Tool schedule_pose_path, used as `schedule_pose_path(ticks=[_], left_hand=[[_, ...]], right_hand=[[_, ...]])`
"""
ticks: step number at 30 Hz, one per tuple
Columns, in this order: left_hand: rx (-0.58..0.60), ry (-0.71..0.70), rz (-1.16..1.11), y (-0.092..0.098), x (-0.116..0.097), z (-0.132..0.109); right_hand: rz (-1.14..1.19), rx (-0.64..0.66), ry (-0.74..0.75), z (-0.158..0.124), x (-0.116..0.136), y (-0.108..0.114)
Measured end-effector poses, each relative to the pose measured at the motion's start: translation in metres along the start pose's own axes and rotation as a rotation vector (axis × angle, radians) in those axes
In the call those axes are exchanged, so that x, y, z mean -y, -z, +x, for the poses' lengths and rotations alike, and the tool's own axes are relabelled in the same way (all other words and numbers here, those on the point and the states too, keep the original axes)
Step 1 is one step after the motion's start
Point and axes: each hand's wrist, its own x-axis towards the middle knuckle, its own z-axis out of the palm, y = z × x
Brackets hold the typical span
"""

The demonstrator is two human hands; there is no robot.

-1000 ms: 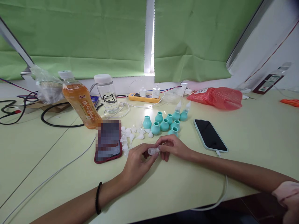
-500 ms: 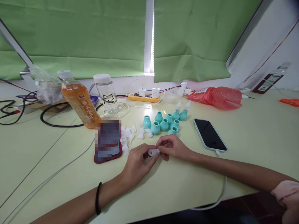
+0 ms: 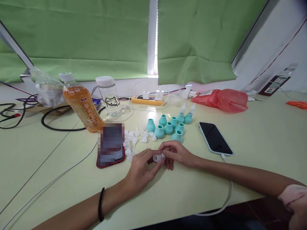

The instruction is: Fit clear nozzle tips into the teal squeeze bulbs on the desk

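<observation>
My left hand (image 3: 141, 167) grips the wide, hollow end of a small translucent white plastic nozzle (image 3: 157, 158) between thumb and fingers. My right hand (image 3: 176, 155) meets it over the table and pinches the narrower end; its fingertips partly hide that part. Just beyond my hands stand several teal squeeze bulbs (image 3: 159, 131) with open necks. Two at the back, including one bulb (image 3: 188, 118), have a clear pointed nozzle (image 3: 192, 109) on top. Left of the bulbs lies a loose scatter of white nozzle pieces (image 3: 144, 139).
A red-cased phone (image 3: 122, 153) lies left of the nozzle pieces, a charging phone (image 3: 216, 138) at right. Behind stand an orange drink bottle (image 3: 81, 105), a clear cup (image 3: 111, 102) and a power strip (image 3: 151, 101). Red bubble wrap (image 3: 223, 100) lies at back right.
Both hands stay together on the nozzle. My right hand has dipped slightly, uncovering more of the nearest teal bulb, and the nozzle's open end has turned a little towards me.
</observation>
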Motion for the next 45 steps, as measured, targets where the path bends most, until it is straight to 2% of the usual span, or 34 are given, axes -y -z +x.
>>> schedule_pose_path(ticks=[4,10,14,19,24,29,33,36,40,45], left_hand=[[-0.026,-0.035,-0.004,0.0004,-0.0011,0.0],[-0.045,-0.095,-0.001,0.0003,-0.001,-0.0015],[-0.032,0.0,-0.023,0.0003,-0.0018,-0.0004],[-0.033,0.066,-0.084,0.0006,-0.0032,0.0013],[-0.065,0.1,-0.146,0.0003,-0.0024,-0.0001],[-0.069,0.161,-0.258,-0.0012,-0.0015,-0.0023],[-0.074,0.135,-0.241,-0.0019,-0.0019,-0.0023],[-0.076,0.109,-0.217,-0.0013,-0.0016,-0.0006],[-0.081,0.102,-0.204,-0.0006,-0.0011,0.0012],[-0.069,0.055,-0.117,0.0005,-0.0036,-0.0007]], right_hand=[[0.118,0.113,-0.05,0.0022,-0.0031,0.0009],[0.169,0.08,-0.059,0.003,-0.0057,-0.0016],[0.255,0.087,-0.098,0.0042,-0.0062,-0.0002],[0.346,0.111,-0.061,0.0048,-0.0064,0.0025],[0.363,0.12,-0.046,0.0041,-0.0056,0.0014],[0.3,0.06,0.026,0.0039,-0.0029,-0.0003],[0.241,0.002,0.033,0.0031,-0.0023,-0.0026],[0.282,-0.022,0.042,0.0024,-0.0058,-0.0044],[0.362,0.004,0.035,0.003,-0.0097,-0.0034],[0.331,0.075,0.026,0.0045,-0.0095,0.0015]])
